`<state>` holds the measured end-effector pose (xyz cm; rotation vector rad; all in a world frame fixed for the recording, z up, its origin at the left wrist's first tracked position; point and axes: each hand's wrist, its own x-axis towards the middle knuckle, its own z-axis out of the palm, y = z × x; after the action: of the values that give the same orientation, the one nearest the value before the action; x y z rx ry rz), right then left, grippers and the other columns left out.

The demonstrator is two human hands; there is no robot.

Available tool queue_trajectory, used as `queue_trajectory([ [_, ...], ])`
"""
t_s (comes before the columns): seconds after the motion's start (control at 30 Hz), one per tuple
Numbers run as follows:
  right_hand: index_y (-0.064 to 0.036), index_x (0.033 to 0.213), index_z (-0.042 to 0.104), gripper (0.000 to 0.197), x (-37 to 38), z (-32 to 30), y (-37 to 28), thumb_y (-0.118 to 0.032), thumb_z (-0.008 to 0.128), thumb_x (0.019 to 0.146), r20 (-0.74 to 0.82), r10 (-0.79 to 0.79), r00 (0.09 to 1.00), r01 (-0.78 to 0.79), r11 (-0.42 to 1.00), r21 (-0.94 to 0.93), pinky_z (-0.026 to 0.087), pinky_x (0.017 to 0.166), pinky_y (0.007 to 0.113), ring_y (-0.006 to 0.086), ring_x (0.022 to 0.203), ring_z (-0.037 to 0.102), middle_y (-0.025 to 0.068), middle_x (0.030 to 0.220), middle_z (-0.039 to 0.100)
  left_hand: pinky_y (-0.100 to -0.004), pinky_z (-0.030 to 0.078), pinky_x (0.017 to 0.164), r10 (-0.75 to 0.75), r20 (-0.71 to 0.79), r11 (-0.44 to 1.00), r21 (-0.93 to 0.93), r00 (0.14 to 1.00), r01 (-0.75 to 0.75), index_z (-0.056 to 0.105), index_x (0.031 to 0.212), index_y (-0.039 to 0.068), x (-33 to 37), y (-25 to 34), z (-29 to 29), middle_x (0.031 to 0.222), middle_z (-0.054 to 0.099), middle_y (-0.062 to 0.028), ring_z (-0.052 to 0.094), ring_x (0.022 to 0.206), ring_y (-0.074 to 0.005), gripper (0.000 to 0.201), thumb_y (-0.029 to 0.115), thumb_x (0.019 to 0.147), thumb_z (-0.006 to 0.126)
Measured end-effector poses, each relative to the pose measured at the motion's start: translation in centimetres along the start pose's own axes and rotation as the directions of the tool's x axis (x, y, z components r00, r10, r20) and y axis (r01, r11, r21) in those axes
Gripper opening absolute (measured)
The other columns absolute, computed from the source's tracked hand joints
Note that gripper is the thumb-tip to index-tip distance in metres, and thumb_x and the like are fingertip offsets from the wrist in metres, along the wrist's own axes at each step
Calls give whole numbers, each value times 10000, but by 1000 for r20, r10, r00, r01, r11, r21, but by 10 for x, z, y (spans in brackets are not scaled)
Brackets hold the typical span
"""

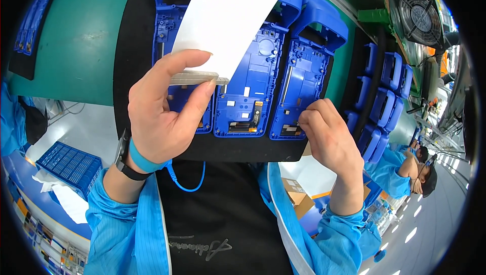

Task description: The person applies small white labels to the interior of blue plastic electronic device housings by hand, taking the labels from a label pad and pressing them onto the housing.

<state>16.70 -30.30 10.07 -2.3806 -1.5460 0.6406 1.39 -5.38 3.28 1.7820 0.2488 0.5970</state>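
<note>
My left hand [164, 105] pinches a white sheet [228, 17] by its near edge, thumb against fingers. Along that edge run light grey-beige strips [195, 77]. The sheet hangs over the blue plastic housings and hides part of the left and middle ones. My right hand [329, 136] is at the near right corner of the right blue housing [304, 80], its fingertips pressed together; whatever they may hold is hidden. The middle blue housing [245, 80] lies with its inside up, showing small white pads and an orange-and-black flat cable [257, 110].
A black mat [134, 62] lies under the housings on the green bench [81, 37]. More blue housings [382, 85] stand at the right, near a black fan [419, 17]. A blue basket [70, 166] is at the lower left. Another person [405, 171] sits at the far right.
</note>
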Motion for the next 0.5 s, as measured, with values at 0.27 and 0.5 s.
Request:
queue_trajectory([
  [0.27,7,905,589,143,5,-2,0,54,683,809,58,-6,998,7,1000,-25,493,717,391,308,826,550,129,895,548,-295,555,804,-37,-6,999,-11,999,37,627,1175,-29,-1,3,1,1070,702,-171,707,975,-233,327,-31,857,703],
  [0.5,9,914,594,143,6,-2,0,48,685,810,74,-14,997,15,1000,-17,491,716,395,305,823,544,125,887,542,-294,550,804,-34,-12,999,-8,999,34,629,1172,-31,-2,1,0,1067,703,-172,708,969,-237,328,-40,852,698],
])
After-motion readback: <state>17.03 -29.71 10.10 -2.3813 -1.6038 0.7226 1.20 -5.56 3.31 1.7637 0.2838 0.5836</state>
